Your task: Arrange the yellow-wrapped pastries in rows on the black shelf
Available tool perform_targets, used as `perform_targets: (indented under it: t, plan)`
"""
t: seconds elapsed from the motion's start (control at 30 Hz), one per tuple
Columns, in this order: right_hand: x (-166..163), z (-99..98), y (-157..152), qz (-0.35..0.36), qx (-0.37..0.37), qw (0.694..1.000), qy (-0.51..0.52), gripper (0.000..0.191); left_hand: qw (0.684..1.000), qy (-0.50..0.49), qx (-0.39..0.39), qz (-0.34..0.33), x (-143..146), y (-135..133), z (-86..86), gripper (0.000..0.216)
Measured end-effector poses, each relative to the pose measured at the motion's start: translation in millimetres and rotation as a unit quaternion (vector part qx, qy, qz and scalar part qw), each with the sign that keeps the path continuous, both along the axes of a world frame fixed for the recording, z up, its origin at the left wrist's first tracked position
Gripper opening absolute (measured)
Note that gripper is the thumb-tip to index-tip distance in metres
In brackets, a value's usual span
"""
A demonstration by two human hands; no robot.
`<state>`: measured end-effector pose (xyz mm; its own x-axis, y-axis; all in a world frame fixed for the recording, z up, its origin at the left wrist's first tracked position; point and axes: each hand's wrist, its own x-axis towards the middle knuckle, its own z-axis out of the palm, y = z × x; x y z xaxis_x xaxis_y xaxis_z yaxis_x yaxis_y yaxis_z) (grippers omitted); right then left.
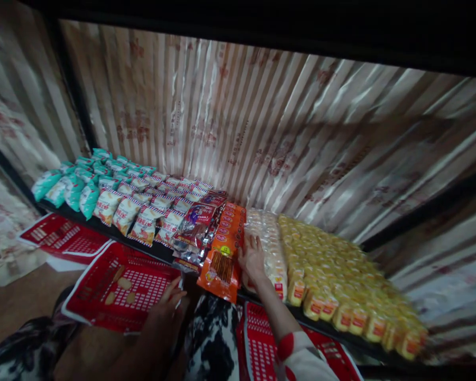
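My right hand [252, 257] reaches onto a low shelf [158, 251], fingers spread flat against a row of pale wrapped packs [266, 241], right beside a stack of orange snack packets [227, 248]. Nothing is gripped in it. My left hand [165, 312] rests low at the edge of a red plastic basket [103, 275], fingers stretched out and apart, holding nothing. The basket holds a few small loose snack pieces [122, 284]. My sleeve is white with red dots.
The shelf carries rows of teal bags [77, 185], white and red bags [143, 211], dark red packs [198, 217] and yellow wrapped cakes [341, 275]. More red baskets [59, 235] lie on the floor left and below right [262, 349]. Striped paper lines the back.
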<state>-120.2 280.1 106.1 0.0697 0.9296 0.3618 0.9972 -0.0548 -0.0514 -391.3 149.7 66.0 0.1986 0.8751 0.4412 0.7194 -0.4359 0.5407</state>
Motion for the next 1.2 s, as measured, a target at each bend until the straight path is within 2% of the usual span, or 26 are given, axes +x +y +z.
perform_targets:
  t: [0.13,0.23,0.3,0.4,0.47,0.57,0.7,0.8,0.9,1.03,1.2]
  plan:
    - [21,-13.9,2,0.058,-0.009,0.998,-0.024,0.051,0.998,-0.038,-0.051,0.003,16,-7,-1.5,0.033]
    - [32,-24.9,7,0.100,0.012,0.995,-0.019,0.050,0.995,-0.050,-0.075,0.034,11,4,7.5,0.034]
    - [36,-29.0,10,0.114,0.028,0.993,-0.015,0.050,0.989,-0.068,-0.055,0.116,-5,21,22.2,0.036]
    - [39,-29.7,14,0.122,0.046,0.991,-0.006,0.052,0.958,-0.092,-0.009,0.270,-39,47,50.2,0.037]
    - [42,-28.6,16,0.125,0.061,0.990,0.004,0.052,0.952,-0.081,-0.008,0.295,-52,55,64.1,0.037]
    - [48,-28.9,19,0.140,0.076,0.987,0.015,0.050,0.967,-0.067,-0.044,0.241,-43,47,68.0,0.032]
    - [56,-34.5,21,0.136,0.062,0.989,0.021,0.049,0.980,-0.069,-0.119,0.141,3,19,52.2,0.032]
    - [58,-35.6,18,0.119,0.050,0.991,0.015,0.049,0.986,-0.057,-0.143,0.068,35,7,41.0,0.033]
    - [55,-28.1,10,0.112,0.030,0.993,0.005,0.046,0.992,-0.051,-0.118,0.007,57,6,32.1,0.034]
    - [50,-9.9,2,0.098,-0.003,0.995,0.011,0.045,0.999,-0.019,-0.032,-0.035,79,15,25.3,0.034]
    - [64,13.6,-3,0.014,0.017,1.000,0.008,0.050,0.990,0.077,-0.006,-0.121,110,25,41.4,0.046]
